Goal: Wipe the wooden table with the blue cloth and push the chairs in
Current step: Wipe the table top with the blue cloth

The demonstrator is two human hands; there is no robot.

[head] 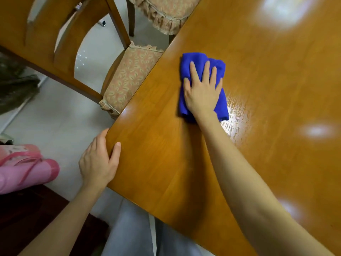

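The tabletop [258, 89] is bare wood round the blue cloth [193, 59] - a wide free run right of it and beyond it, w/ only a wet streak [238, 111] just right of the cloth. On the cloth the right hand [202, 93] lies flat, fingers [206, 71] spread. Its forearm [239, 163] crosses the wood on the near side of the cloth, blocking that lane. Left of the cloth the free strip is short - the edge is near. Past that edge a chair [129, 76] stands, seat up against the tabletop, backrest further left. A 2nd chair [162, 13] sits beyond-left of the cloth, also at the edge. Near-left of the cloth the left hand [99, 163] grips the corner, w/ open floor [55, 117] beside it.
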